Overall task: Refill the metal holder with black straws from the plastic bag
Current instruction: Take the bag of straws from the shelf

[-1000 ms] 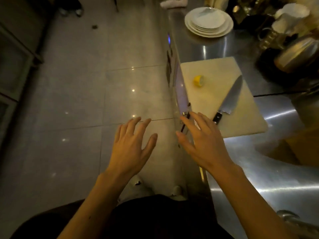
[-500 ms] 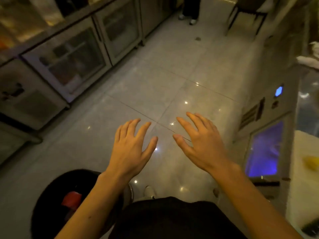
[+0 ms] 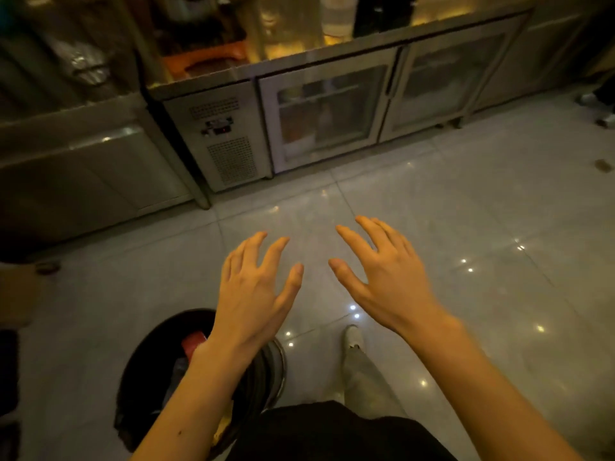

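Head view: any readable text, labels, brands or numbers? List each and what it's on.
None can be read.
Under-counter fridge control panel: a small red-lit display, digits too blurred to read.
Glass fridge doors: items inside are blurred, with no legible labels.
Bottles on the counter: too blurred to tell any print.
Red object in the black bin: no print can be made out.
Left hand and right hand: bare, empty, no markings.

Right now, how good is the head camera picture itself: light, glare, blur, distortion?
Head view: dim, warm yellow light; small bright glare spots on the glossy tiled floor; wide-angle bending curves the under-counter fridge and counter edges; the background and frame edges look soft, while the empty left hand and right hand are fairly sharp. The bin at lower left is mostly dark.
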Tool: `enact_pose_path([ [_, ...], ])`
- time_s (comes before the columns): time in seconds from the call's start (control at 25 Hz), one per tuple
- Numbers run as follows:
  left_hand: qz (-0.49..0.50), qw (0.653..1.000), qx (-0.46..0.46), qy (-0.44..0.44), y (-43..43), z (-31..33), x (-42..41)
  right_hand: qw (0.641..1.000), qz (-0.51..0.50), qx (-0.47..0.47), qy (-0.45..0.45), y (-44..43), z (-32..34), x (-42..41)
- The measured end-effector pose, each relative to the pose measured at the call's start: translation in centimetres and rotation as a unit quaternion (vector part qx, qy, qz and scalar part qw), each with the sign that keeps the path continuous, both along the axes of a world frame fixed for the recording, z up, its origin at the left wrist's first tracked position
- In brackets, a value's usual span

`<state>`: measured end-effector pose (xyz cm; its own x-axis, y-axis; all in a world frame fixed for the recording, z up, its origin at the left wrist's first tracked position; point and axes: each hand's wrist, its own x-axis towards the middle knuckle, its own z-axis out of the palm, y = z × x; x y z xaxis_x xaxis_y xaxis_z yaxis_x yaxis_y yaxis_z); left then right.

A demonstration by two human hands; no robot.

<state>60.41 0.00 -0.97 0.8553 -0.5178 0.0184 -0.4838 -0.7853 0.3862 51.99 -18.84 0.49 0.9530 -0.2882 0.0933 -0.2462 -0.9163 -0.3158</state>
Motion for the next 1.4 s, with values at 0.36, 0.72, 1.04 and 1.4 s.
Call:
enact_pose_path([
  [0.36, 0.224, 0.974, 0.022, -0.024, -3.9, 2.2, 7.3, 0.973, 0.23, -0.015, -0.011, -6.6, 1.8, 16.4],
  [0.72, 0.351, 0.935, 0.005, -0.047, 1.4, 1.5, 17.5, 0.928, 0.373, -0.01, -0.008, -0.4, 1.1, 32.4],
  [1.04, 0.393, 0.917, -0.034, -0.055, 10.2, 1.9, 30.3, 0.917, 0.398, -0.027, -0.028, 9.8, 3.5, 47.4],
  [1.4, 0.399, 0.91, -0.059, -0.099, 15.6, 3.5, 48.4, 0.911, 0.403, -0.008, -0.084, 15.0, 4.9, 65.3],
])
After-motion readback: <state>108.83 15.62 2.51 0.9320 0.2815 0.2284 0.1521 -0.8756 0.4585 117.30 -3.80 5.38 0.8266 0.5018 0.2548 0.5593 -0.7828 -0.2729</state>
